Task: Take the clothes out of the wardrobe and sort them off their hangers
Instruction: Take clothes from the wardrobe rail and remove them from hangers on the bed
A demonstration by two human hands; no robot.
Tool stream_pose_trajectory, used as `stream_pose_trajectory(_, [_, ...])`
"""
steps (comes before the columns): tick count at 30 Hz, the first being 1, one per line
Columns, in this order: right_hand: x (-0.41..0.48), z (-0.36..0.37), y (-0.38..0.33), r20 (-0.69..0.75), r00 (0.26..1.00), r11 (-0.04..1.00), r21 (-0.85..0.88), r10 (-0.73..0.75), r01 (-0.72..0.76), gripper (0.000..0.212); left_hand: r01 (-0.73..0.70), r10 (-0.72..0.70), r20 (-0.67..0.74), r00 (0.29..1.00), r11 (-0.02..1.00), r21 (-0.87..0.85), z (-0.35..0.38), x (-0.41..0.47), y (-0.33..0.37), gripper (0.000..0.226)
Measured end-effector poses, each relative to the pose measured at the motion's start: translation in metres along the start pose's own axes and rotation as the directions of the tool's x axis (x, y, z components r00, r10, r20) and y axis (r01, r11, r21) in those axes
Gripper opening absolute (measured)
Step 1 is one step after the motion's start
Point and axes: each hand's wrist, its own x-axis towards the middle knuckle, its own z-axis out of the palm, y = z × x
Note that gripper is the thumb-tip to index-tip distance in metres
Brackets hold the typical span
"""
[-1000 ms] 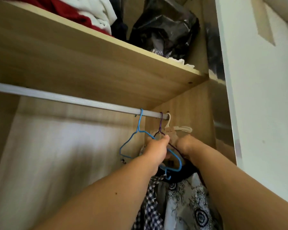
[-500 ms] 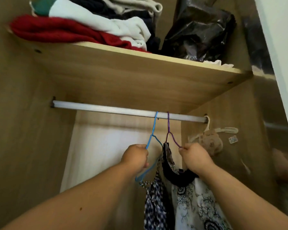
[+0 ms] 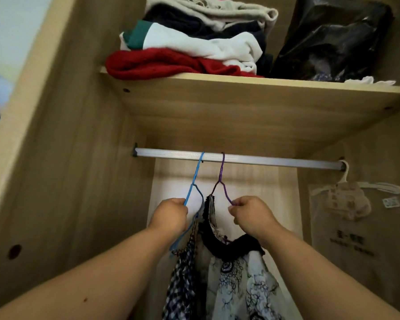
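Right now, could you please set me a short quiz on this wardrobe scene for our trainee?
1. True or false: the left hand grips the purple hanger.
2. Which hanger hooks the rail nearest its left end? A blue hanger, B purple hanger, C white hanger.
3. Fill in: the bottom garment of the folded pile on the shelf is ____.
Key: 1 false, it grips the blue hanger; 2 A; 3 red.

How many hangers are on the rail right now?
3. A blue hanger, gripped by the left hand; a purple hanger beside it, pinched by the right hand; a white hanger at the rail's far right end. None seems hidden.
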Motion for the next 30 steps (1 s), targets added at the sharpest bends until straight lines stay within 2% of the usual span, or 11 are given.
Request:
stream_pose_trajectory(3, [0.005, 0.017, -0.008, -0.01, 1.0, 0.999, 0.034, 0.017, -0.017, 0.028, 0.051, -0.051, -0.079, 0.996, 0.999, -0.004, -0.018, 0.01, -0.01, 0.038])
stream_pose_trajectory(10, [0.014, 0.027, -0.016, -0.082, 0.994, 0.984, -0.157, 0.066, -0.078, 0.019, 0.054, -0.042, -0.125, 0.991, 0.994, 0.092, -0.041, 0.016, -0.02, 0.037])
stream_pose_trajectory(12, [0.014, 0.022, -0.017, -0.121, 0.992, 0.98, -0.189, 0.046, -0.069, 0.02, 0.0, 0.03, -0.115, 0.993, 0.966, 0.257, -0.042, 0.016, -0.022, 0.049])
stream_pose_trajectory(14, [0.013, 0.013, -0.019, -0.158, 0.987, 0.977, -0.208, 0.013, -0.046, 0.02, -0.093, 0.152, -0.098, 0.984, 0.89, 0.447, -0.044, 0.011, -0.018, 0.058])
stream_pose_trajectory(16, [0.012, -0.001, -0.022, -0.194, 0.98, 0.972, -0.235, -0.038, -0.009, 0.019, -0.201, 0.289, -0.069, 0.955, 0.798, 0.568, -0.044, 0.005, -0.009, 0.061])
stream_pose_trajectory(19, [0.006, -0.028, -0.025, -0.224, 0.965, 0.953, -0.296, -0.137, 0.066, 0.019, -0.369, 0.489, 0.052, 0.871, 0.58, 0.727, -0.034, -0.004, 0.004, 0.064])
stream_pose_trajectory(20, [0.004, -0.039, -0.024, -0.232, 0.958, 0.945, -0.315, -0.168, 0.089, 0.02, -0.414, 0.521, 0.099, 0.848, 0.534, 0.737, -0.03, -0.006, 0.01, 0.065])
stream_pose_trajectory(23, [-0.012, -0.073, -0.018, -0.259, 0.939, 0.925, -0.36, -0.224, 0.121, 0.022, -0.501, 0.546, 0.174, 0.82, 0.536, 0.68, -0.017, -0.014, 0.024, 0.064])
stream_pose_trajectory(26, [-0.041, -0.104, -0.007, -0.259, 0.934, 0.93, -0.335, -0.248, 0.154, 0.018, -0.561, 0.609, 0.217, 0.763, 0.457, 0.69, 0.0, -0.017, 0.032, 0.062])
stream_pose_trajectory(27, [-0.054, -0.112, -0.004, -0.256, 0.933, 0.93, -0.332, -0.252, 0.16, 0.015, -0.572, 0.605, 0.228, 0.763, 0.469, 0.673, 0.006, -0.018, 0.034, 0.062])
stream_pose_trajectory(30, [-0.096, -0.137, 0.005, -0.249, 0.93, 0.933, -0.307, -0.272, 0.19, 0.009, -0.547, 0.496, 0.267, 0.827, 0.593, 0.591, 0.027, -0.018, 0.036, 0.064])
